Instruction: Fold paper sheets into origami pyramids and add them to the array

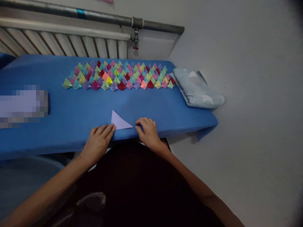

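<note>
A pale lilac paper triangle (120, 121) lies near the front edge of the blue-covered table (94, 105). My left hand (98, 140) rests flat on the cloth, its fingertips touching the triangle's left corner, fingers extended side by side. Just past the triangle's right tip is my right hand (148, 133), its thumb and index finger apart and bent towards the tip, with nothing visible between them. Behind the triangle stand rows of small folded paper pieces (121, 75) in many colours.
A folded grey-green patterned cloth (197, 90) sits at the table's right end, against the wall. At the left is a blurred-out object (22, 105). A white radiator (87, 47) and a metal pipe (109, 19) run behind the table.
</note>
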The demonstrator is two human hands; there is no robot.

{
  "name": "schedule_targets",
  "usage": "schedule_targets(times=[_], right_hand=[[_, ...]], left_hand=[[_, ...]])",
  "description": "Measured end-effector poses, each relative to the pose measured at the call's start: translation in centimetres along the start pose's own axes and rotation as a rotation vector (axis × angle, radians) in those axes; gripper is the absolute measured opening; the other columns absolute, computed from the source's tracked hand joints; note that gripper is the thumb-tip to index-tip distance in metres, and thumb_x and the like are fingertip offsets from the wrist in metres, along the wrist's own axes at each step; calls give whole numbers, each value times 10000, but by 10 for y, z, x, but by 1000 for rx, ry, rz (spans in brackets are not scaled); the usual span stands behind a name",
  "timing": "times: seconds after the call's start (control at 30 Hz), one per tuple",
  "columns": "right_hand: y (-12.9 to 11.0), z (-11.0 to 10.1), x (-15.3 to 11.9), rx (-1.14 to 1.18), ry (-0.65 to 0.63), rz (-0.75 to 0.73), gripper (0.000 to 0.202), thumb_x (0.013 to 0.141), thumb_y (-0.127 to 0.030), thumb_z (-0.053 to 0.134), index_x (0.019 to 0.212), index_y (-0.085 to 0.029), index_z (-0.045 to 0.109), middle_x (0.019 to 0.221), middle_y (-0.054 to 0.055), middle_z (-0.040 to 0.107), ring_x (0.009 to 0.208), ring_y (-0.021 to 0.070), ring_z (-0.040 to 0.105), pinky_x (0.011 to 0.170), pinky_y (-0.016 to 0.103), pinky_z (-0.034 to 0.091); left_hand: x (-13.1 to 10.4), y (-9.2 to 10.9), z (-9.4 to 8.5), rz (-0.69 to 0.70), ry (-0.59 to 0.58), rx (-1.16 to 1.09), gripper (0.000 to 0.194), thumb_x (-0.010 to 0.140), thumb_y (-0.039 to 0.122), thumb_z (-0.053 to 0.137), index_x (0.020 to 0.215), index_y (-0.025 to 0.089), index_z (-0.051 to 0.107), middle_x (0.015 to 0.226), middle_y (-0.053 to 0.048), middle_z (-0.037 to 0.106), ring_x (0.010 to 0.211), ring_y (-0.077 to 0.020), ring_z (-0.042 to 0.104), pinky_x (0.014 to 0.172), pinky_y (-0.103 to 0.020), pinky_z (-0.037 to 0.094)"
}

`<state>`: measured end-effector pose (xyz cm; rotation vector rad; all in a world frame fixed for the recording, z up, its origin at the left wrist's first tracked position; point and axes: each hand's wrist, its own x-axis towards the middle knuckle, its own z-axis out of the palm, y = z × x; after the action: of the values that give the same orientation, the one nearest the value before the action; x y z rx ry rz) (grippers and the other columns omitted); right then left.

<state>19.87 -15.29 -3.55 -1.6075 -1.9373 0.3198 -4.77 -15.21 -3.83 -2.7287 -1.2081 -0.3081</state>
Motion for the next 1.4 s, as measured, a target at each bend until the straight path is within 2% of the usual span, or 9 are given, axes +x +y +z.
schedule_targets(times=[0.2,0.43,0.57,0.63,0.73,0.93,1.1,1.23,1.4], right_hand=[[-8,15,-10,-147,-103,-392,395,886,-354,694,1264,-262,630,1366,77,612,1163,295,499,919,450,361],[-3,27,-17,-221,-6,-434,320,936,-328,628,1252,-278,649,1304,69,653,1165,278,499,952,444,337],[-1,26,-19,-140,63,-500,204,939,-217,591,1110,-245,699,1153,67,704,1031,217,575,880,395,363],[-1,24,-20,-106,103,-527,200,935,-164,561,1050,-234,709,1058,57,719,940,187,599,834,371,372],[-4,17,-20,-87,176,-557,219,930,-143,547,1038,-237,712,1008,52,715,899,175,611,820,361,378],[-10,10,-20,-82,275,-647,212,915,-133,567,1035,-228,714,985,52,706,893,172,617,830,363,384],[-9,2,-20,-12,277,-663,270,900,-208,626,1165,-232,672,1174,96,663,1069,222,607,914,397,444],[-5,-16,-9,123,377,-484,261,912,-187,614,1169,-226,638,1174,105,648,1081,227,613,927,409,486],[-31,-57,12,361,372,-414,195,924,-145,594,1080,-241,661,1115,63,666,1035,173,640,931,332,507]], left_hand=[[-10,1,3,-19,28,-52,603,871,1,361,1414,186,547,1402,-142,596,1235,-317,577,954,-474,459],[-37,-6,8,-83,191,-115,508,908,55,418,1353,228,590,1342,-134,641,1190,-311,601,987,-512,455],[-44,-7,-7,-359,307,-427,260,944,246,511,1145,232,675,1144,-112,715,1044,-270,661,898,-443,512],[-39,-1,-17,-584,156,-762,268,934,433,540,983,220,695,898,-72,730,837,-241,688,752,-389,550],[-23,9,-25,-805,-266,-1341,438,831,618,614,817,184,675,750,-61,707,630,-201,656,566,-328,539],[4,20,-24,-1059,-195,-1768,447,603,486,882,789,158,640,780,-65,724,642,-156,658,561,-257,524],[2,8,-22,-974,5,-1732,498,581,541,899,776,150,660,728,-42,722,615,-135,643,596,-241,524],[-2,-9,-25,-791,229,-1707,424,672,526,866,817,179,669,753,-4,720,653,-123,642,663,-230,521],[2,-15,-40,-579,290,-1706,350,775,506,805,781,183,669,691,7,688,673,-125,625,684,-225,490]])
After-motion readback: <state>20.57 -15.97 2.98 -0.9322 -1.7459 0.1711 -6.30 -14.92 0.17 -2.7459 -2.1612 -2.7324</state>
